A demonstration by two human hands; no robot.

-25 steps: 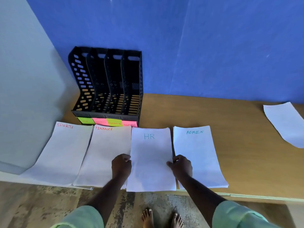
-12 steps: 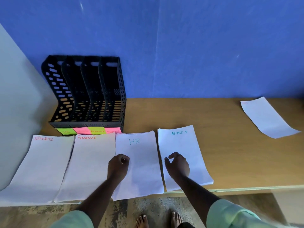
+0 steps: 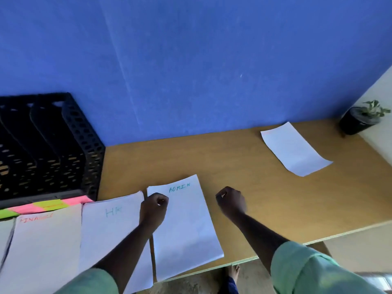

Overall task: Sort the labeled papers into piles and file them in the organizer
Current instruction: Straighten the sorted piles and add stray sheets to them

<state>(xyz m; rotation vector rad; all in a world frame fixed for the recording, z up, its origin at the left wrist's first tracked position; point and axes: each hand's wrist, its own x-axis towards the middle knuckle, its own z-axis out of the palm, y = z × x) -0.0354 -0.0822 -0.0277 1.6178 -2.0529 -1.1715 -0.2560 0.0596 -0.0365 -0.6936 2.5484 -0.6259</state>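
Observation:
White paper piles lie along the table's front edge: FINANCE (image 3: 44,247), HR (image 3: 108,228) and ADMIN (image 3: 186,225); a sliver of another pile (image 3: 5,232) shows at the far left. My left hand (image 3: 153,209) hovers curled over the ADMIN pile's upper left corner, holding nothing. My right hand (image 3: 231,201) is a loose fist over bare table just right of the ADMIN pile, also empty. The black organizer (image 3: 63,149) stands at the back left with green and pink sticky labels (image 3: 48,205) along its front. A single loose sheet (image 3: 294,149) lies at the far right.
A small potted plant (image 3: 360,119) sits in the back right corner. The wooden table (image 3: 244,166) meets a blue wall behind and a pale wall on the right. Below the front edge the floor and a bare foot (image 3: 233,272) show.
The view has swung right, pushing the organizer and left piles toward the frame edge. Both hands left the HR pile and moved right; the right hand is now past the ADMIN pile.

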